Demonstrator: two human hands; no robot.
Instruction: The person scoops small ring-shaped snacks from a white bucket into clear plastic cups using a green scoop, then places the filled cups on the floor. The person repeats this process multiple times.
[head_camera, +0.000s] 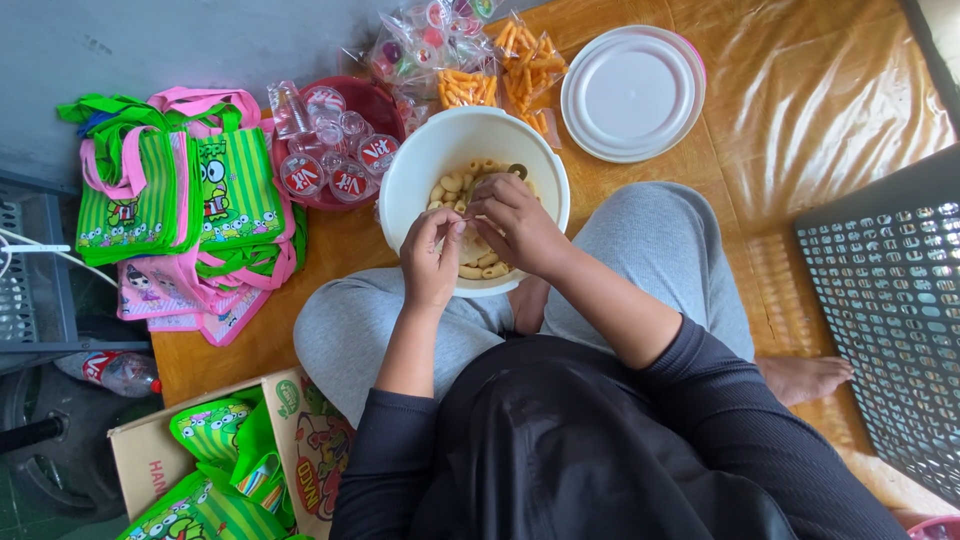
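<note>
both hands meet over the white bucket (420, 165) of light, brittle tube snacks (447, 184); left hand (432, 262) and right hand (518, 226) pinch a small clear bag (466, 222), thin and slippery, best taken at its mouth.

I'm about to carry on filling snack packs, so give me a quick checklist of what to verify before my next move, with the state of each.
1. Both hands over the bowl: ok. The left hand and right hand meet above the white bowl.
2. Small clear packet pinched between the fingers: cannot tell, too small to make out.
3. Snack supply: ok. Pale tube snacks lie in the bowl.
4. Bowl steady: ok. It sits between the knees on the mat.
5. Lid out of the way: ok. The white lid lies apart, behind the bowl.
6. Finished packs within reach: ok. Filled snack bags sit just past the bowl.
</note>
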